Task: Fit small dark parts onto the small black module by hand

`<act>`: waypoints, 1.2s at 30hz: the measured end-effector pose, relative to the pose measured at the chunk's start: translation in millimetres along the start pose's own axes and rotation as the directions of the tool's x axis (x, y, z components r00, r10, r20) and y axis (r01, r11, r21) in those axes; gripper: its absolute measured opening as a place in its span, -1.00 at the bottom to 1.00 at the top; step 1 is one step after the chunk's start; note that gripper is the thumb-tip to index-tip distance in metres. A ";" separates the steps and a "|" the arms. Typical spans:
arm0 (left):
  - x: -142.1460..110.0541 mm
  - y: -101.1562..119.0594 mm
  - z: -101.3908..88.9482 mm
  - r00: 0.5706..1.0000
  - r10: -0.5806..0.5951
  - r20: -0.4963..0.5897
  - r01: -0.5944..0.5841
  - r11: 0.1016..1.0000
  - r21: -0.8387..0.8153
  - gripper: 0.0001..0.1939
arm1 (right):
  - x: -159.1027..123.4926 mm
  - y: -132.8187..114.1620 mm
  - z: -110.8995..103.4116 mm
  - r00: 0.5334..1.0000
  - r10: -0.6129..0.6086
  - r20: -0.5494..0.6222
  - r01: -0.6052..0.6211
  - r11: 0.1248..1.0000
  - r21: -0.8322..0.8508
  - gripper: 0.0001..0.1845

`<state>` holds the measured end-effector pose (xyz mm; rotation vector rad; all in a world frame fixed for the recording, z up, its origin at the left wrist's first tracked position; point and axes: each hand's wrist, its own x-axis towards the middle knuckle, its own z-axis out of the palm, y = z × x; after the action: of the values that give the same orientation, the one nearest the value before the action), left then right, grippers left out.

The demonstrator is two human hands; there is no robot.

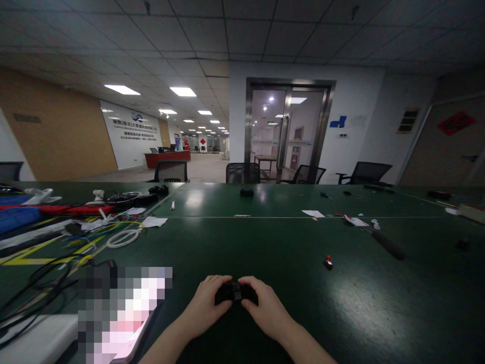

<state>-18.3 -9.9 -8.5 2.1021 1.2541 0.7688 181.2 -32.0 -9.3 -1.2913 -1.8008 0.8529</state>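
A small black blocky object (237, 291) is gripped from both sides just above the green tabletop or on it; I cannot tell which. My left hand (208, 303) has its thumb and fingers closed round the left end. On the right end, my right hand (265, 306) holds in the same way, thumb towards me and fingers on the far side. Only the middle of the black object shows between the hands, so its exact kind cannot be made out. To the left of my left forearm lies a phone-like device (131, 323), blurred out by large pixels.
Tangled cables (41, 283) and a white coiled cord (123, 238) spread over the left side. A small red and white item (328, 262) lies to the right. Farther off are a dark-handled tool (388, 245), a wrench (173, 206) and a black box (247, 192). Chairs (242, 173) line the far edge.
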 end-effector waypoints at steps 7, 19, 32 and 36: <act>-1.5 3.0 -2.8 1.000 -0.007 0.021 0.008 1.000 -0.011 -0.55 | -0.9 -0.7 0.0 1.000 0.005 -0.011 -0.005 1.000 0.005 -0.59; -1.4 2.8 -2.1 0.999 -0.041 0.035 0.041 0.999 -0.003 -0.57 | -2.8 -11.4 -3.0 1.000 -0.025 0.018 0.026 0.999 -0.025 -0.64; 0.3 2.8 0.8 0.999 -0.026 0.032 0.024 0.997 0.072 -0.57 | 0.6 -7.7 0.7 0.997 0.019 0.073 -0.007 0.988 -0.157 -0.72; -0.1 -0.5 1.6 1.000 -0.001 0.020 0.000 0.997 0.074 -0.57 | 0.8 -5.7 3.2 0.999 -0.009 0.051 0.018 0.983 -0.182 -0.74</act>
<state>-17.5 -10.0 -10.0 2.1629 1.2911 0.7095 175.6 -33.0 -5.9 -1.3817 -1.9623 0.7314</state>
